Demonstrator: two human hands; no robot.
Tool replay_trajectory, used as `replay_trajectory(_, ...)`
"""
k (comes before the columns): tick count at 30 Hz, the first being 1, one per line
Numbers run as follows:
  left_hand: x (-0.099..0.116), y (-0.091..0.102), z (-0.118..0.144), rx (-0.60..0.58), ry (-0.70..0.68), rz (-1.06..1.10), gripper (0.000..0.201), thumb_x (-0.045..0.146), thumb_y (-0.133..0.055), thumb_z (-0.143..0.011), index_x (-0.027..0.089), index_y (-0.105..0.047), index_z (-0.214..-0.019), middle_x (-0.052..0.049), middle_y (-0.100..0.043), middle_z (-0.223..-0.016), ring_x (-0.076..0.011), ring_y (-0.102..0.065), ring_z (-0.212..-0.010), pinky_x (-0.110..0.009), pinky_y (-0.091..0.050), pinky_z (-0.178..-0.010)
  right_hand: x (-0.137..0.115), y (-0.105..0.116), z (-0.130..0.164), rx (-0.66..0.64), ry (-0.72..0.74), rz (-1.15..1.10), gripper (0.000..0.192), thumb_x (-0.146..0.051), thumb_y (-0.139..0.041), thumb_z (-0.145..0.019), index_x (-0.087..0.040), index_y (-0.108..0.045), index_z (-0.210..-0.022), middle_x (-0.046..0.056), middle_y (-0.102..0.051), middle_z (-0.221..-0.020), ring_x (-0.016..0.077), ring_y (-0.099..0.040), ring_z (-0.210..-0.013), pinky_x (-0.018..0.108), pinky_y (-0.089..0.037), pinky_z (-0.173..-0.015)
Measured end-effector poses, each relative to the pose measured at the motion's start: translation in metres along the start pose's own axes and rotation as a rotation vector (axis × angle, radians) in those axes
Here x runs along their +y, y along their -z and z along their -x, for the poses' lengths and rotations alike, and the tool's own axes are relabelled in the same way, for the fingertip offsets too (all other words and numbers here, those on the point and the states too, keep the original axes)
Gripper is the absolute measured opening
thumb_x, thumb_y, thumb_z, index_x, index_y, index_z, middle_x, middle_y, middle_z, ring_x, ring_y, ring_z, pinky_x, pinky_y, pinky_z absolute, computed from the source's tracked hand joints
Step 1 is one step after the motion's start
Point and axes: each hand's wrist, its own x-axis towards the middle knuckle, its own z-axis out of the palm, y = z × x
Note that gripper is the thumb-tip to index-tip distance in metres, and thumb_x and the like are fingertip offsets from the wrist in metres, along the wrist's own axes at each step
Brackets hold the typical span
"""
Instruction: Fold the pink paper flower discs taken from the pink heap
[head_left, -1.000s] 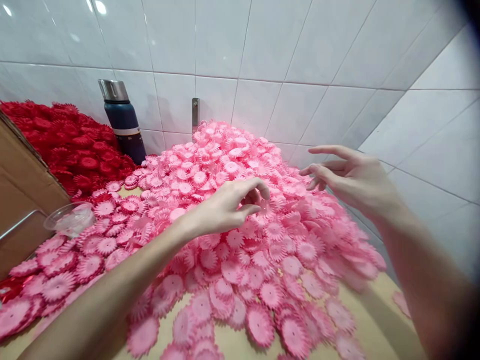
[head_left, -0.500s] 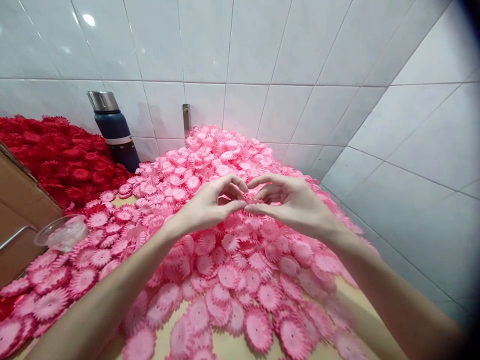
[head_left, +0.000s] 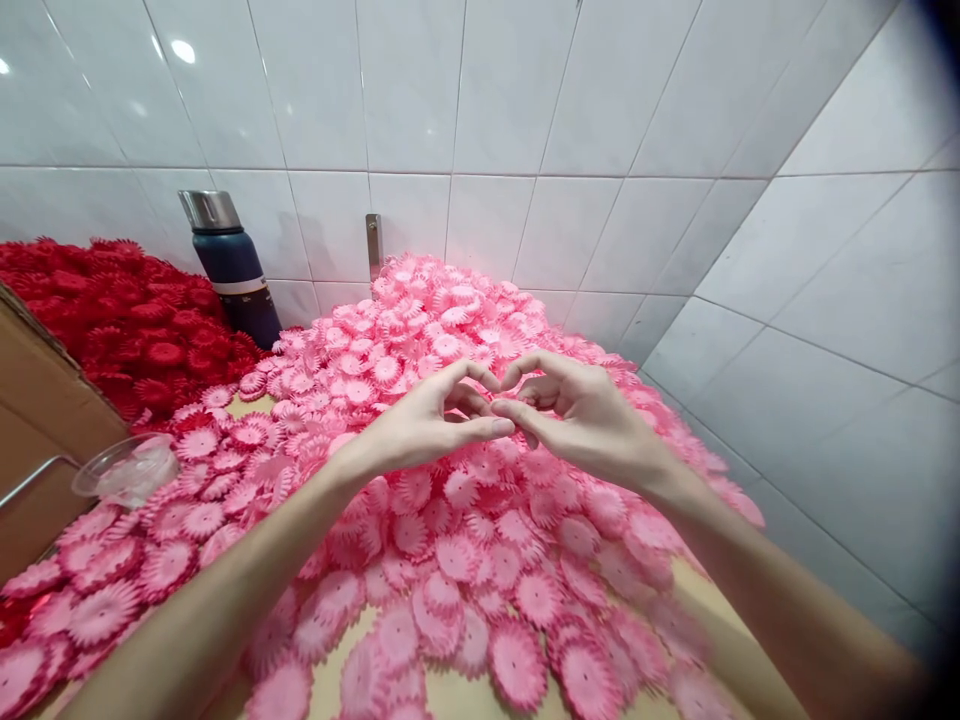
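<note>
Fingertips of left hand (head_left: 427, 425) and right hand (head_left: 581, 415) met, pinching something unclear, just above the heap of pink frilled plastic flower discs (head_left: 465, 520).

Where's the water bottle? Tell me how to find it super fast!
Look at the white tiled wall at the back. Where the red flower pile meets the pink flower pile, the bottle stands against the wall. It is the only tall, dark blue thing there, with a shiny silver cap, while everything around it is flat, frilly and red or pink.
</note>
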Motion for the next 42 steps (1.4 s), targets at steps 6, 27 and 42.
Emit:
replay_trajectory(6,0.004,-0.002,0.001,0.020,-0.043,0.037,0.024,0.023,-0.069,-0.082,0.019,-0.052,-0.099,-0.002,-0.062,-0.085,-0.0167,-0.063,-0.085,-0.035,-0.050,-0.079,0.003,0.002,-0.001,0.014,0.062,0.074,0.020,-0.036,-0.064,-0.087,-0.018,-0.064,-0.080,0.001,-0.064,-0.064,0.0113,-0.056,-0.049,0.024,-0.043,-0.044)
replay_trajectory(27,0.005,-0.003,0.001,0.148,0.002,0.077,0.036,0.022,-0.074,-0.077,0.018,-0.049,-0.102,-0.003,-0.067,-0.080,-0.0171,-0.067,-0.077,-0.031,-0.050,-0.070,0.002,0.007,0.000,-0.041,0.135,0.146,0.026,-0.028,-0.068,-0.083,-0.021,-0.067,-0.108,0.004,-0.074,-0.089,0.0206,-0.070,-0.080,0.033,-0.055,-0.067)
replay_trajectory(42,0.008,-0.011,0.003,0.205,-0.167,-0.358,0.009,0.016,-0.053,-0.089,0.019,-0.045,-0.090,0.003,-0.053,-0.070,-0.0106,-0.052,-0.061,-0.023,-0.038,-0.053,0.001,0.005,-0.002,-0.068,0.152,0.203,0.009,-0.027,-0.065,-0.086,-0.020,-0.069,-0.087,0.001,-0.071,-0.077,0.0145,-0.063,-0.066,0.029,-0.050,-0.061)
